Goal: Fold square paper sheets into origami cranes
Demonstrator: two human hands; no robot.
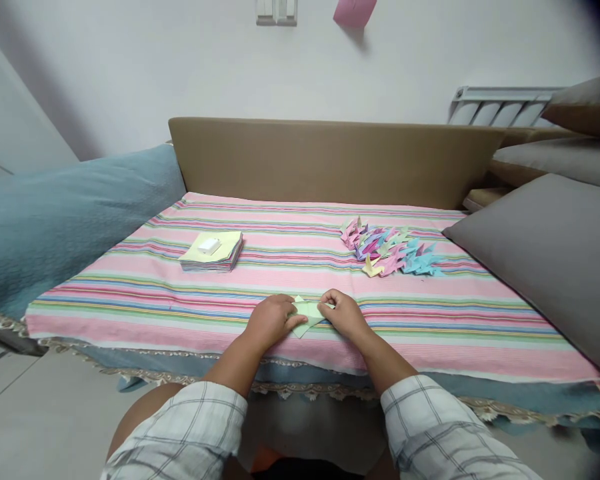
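A pale green sheet of origami paper (307, 311), partly folded with pointed corners, lies near the front edge of the striped cloth. My left hand (275, 319) grips its left side, thumb on top and the other fingers partly hidden. At the right corner, my right hand (344, 312) pinches the paper between thumb and fingers. Folded paper cranes (393, 250) in pink, purple, blue, green and yellow sit in a cluster beyond my right hand. Farther left is a stack of square paper (230, 257), pale yellow on top, with a small white block (209, 246) resting on it.
The striped cloth (280, 227) covers a seat with a brown backrest (330, 160) behind it. A blue-covered armrest (80, 220) bounds the left side. Grey cushions (545, 260) fill the right end. A pink paper (355, 12) is on the wall near a switch (276, 12).
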